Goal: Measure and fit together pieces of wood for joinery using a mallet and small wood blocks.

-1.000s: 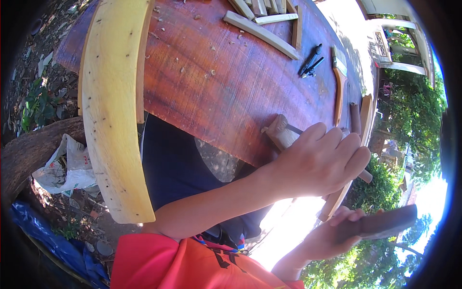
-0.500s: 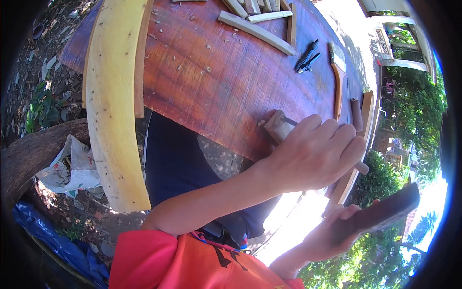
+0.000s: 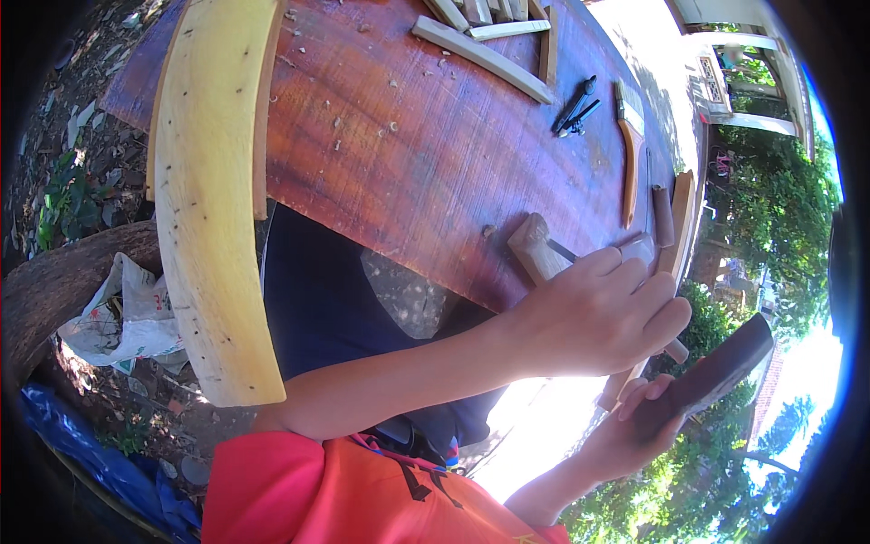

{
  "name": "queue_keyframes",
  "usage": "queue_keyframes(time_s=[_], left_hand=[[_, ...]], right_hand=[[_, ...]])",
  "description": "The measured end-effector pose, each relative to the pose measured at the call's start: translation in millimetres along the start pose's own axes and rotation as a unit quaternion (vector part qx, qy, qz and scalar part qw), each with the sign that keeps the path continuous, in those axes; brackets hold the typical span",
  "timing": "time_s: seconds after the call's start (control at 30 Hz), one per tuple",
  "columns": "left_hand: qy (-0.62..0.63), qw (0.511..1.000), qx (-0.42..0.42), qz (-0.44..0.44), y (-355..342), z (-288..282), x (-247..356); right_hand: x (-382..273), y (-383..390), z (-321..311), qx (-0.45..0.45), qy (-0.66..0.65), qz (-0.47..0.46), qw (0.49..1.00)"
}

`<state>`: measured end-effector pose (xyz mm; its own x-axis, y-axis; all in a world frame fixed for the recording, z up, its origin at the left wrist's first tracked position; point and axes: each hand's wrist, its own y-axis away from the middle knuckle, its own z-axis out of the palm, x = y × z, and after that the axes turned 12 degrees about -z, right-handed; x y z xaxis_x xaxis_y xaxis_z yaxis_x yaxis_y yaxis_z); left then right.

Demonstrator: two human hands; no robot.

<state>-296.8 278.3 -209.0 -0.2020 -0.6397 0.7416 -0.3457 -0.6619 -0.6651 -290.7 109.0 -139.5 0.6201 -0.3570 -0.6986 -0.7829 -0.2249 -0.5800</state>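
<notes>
1. Landmark: the bench [image 3: 390,172]. All locations below are given relative to it
2. Left hand [image 3: 598,313]: above the near right corner of the bench, fingers clamped around a slim-handled tool [image 3: 676,351]. The wrap-around grip probably steadies the tool, with its thin dark shaft angled to the wooden block; whether the tip makes contact cannot be told
3. Right hand [image 3: 625,444]: off the near right side of the bench, fingers clamped on one end of a dark bar [image 3: 711,376]. Gripping the end presumably leaves the long portion free and clear of the left hand
4. Wooden block [image 3: 535,249]: at the near edge of the bench, toward the right. The edge position likely gives it support within easy reach
5. Block appearance: pale grey-brown, with a blunt, angular end and flat faces. Its remaining length is partly hidden by the left hand
6. Surroundings: a paintbrush [image 3: 631,159] and black dividers [image 3: 575,109] lie on the right part of the bench, perhaps for quick access; wood strips [image 3: 485,62] are grouped at its far side; a yellow plank [image 3: 208,199] spans its left end
</notes>
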Motion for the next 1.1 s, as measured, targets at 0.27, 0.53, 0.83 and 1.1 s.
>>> queue_keyframes(time_s=[0.27, 0.53, 0.83, 1.1], left_hand=[[-0.018, 0.999, 0.024, -0.018, -8, 3, 1], [-0.036, 0.998, 0.026, -0.037, -7, 6, 3], [-0.039, 0.997, 0.050, -0.048, -7, -1, 6], [-0.044, 0.997, 0.049, -0.049, -9, 1, 3]], right_hand=[[22, 11, -19, -0.033, -0.117, 0.071, 0.990], [9, 14, -4, -0.005, -0.098, 0.063, 0.993], [27, 15, -29, -0.050, -0.131, 0.084, 0.987], [14, 23, -8, 0.000, -0.012, 0.083, 0.997]])
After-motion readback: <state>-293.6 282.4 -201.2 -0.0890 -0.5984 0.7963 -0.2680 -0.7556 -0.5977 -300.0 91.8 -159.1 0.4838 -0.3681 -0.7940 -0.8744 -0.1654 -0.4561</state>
